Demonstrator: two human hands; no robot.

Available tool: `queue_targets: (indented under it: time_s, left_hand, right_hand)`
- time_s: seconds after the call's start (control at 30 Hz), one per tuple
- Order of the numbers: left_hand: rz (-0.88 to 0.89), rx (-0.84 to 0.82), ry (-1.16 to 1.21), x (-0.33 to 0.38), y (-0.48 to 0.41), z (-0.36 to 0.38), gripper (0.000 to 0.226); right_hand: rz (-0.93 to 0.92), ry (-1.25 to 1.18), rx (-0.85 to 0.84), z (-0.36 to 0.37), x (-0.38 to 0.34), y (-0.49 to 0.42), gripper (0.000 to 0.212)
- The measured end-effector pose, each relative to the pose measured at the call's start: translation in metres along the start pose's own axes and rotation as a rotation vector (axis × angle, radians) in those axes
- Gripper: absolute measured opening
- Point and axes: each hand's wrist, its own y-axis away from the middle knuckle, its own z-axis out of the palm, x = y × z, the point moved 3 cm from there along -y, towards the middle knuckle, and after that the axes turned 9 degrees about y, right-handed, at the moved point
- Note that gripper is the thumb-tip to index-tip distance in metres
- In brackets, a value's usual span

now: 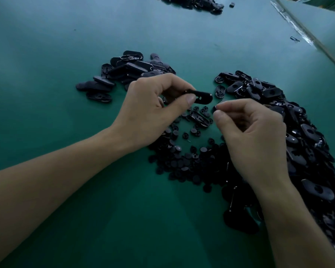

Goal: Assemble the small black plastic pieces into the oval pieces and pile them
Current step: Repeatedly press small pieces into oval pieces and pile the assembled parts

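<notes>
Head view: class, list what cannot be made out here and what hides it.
Head view only.
The small piece in the right hand: mostly hidden by its fingertips.
The oval piece in the left hand: one end covered by the thumb.
The far pile: cut off by the top edge.

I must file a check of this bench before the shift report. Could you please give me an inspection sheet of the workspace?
Surface: green table, flat, dimly lit.
Job's things: oval piece held in the air; small piece just right of it; heap of small round pieces in the middle; big heap of ovals at right; smaller pile of ovals at back left.
Clutter: far pile and one loose piece at the top edge; a small dark object, too small to tell.
Grippers: left hand pinches the oval piece; right hand pinches the small piece.
Cables: nothing seen.
Surroundings: pale strip along the table's right edge.
</notes>
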Motion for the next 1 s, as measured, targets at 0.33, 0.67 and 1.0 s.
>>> queue_targets:
  time_s: [0.33,0.67,1.0]
  left_hand:
    - [0.010,0.060,-0.016,0.001,0.001,-0.005,0.013]
    - [0.047,0.079,0.011,0.002,0.002,-0.003,0.022]
    - [0.071,0.154,-0.056,0.002,0.002,-0.005,0.034]
  right_hand:
    - [0.018,0.271,-0.150,-0.008,0.000,0.003,0.013]
    - [0.104,0.449,-0.334,-0.003,-0.002,0.005,0.021]
    - [0.008,0.357,-0.268,0.002,-0.005,0.005,0.021]
